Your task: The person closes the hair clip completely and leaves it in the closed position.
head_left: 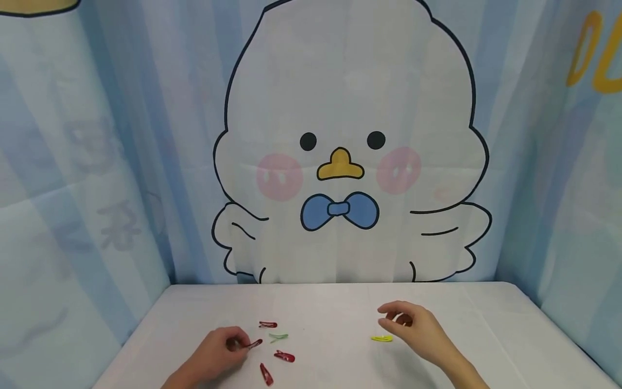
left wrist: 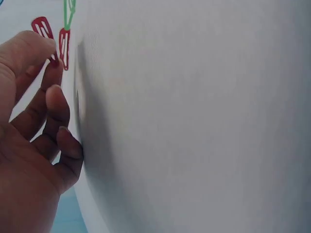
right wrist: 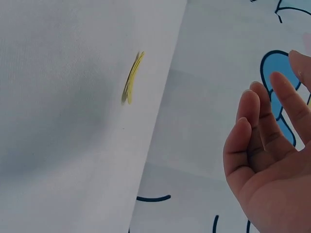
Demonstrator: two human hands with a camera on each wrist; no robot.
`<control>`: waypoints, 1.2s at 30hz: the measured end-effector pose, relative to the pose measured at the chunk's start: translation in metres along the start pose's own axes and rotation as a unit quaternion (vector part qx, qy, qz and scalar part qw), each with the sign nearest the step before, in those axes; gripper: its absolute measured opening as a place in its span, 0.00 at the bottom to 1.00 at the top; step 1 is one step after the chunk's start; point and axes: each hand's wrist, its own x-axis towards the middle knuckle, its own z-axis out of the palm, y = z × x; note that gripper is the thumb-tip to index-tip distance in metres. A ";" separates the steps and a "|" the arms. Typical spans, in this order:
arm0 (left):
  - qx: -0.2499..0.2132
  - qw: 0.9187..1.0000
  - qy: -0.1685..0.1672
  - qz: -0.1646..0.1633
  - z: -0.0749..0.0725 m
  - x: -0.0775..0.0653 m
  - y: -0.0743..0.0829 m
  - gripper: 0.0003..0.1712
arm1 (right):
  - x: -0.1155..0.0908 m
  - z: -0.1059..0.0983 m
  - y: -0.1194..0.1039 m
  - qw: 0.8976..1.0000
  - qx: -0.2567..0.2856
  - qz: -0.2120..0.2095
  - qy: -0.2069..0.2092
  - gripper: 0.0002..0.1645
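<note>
My left hand (head_left: 216, 354) pinches a dark red snap hair clip (head_left: 255, 343) between thumb and index finger, just above the table. In the left wrist view that clip (left wrist: 42, 26) sticks out past the thumb, its lower end at the fingertip. Around it on the table lie a red clip (head_left: 268, 324) farther back, a green clip (head_left: 279, 337) and two more red clips, one (head_left: 284, 356) to the right and one (head_left: 266, 374) nearer. My right hand (head_left: 415, 329) hovers with loosely bent fingers and holds nothing. Below its fingertips lies a yellow hair clip (head_left: 382, 339), apart from the hand.
A white-covered table (head_left: 330, 324) runs back to a curtain (head_left: 340, 248) printed with a cartoon bird. Striped blue and white curtains (head_left: 73, 189) hang at both sides.
</note>
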 end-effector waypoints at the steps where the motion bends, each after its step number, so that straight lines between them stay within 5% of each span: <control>1: -0.002 1.000 0.001 0.000 -0.001 0.000 0.001 0.06 | -0.001 -0.001 0.000 1.000 0.001 -0.002 -0.001 0.14; 17: -0.036 0.996 0.040 0.065 -0.013 -0.008 0.019 0.05 | -0.006 -0.004 -0.005 1.000 0.020 -0.011 0.006 0.14; 36: -0.091 0.987 0.019 0.128 0.005 -0.006 0.060 0.05 | -0.010 -0.004 -0.020 0.999 0.045 -0.015 0.006 0.15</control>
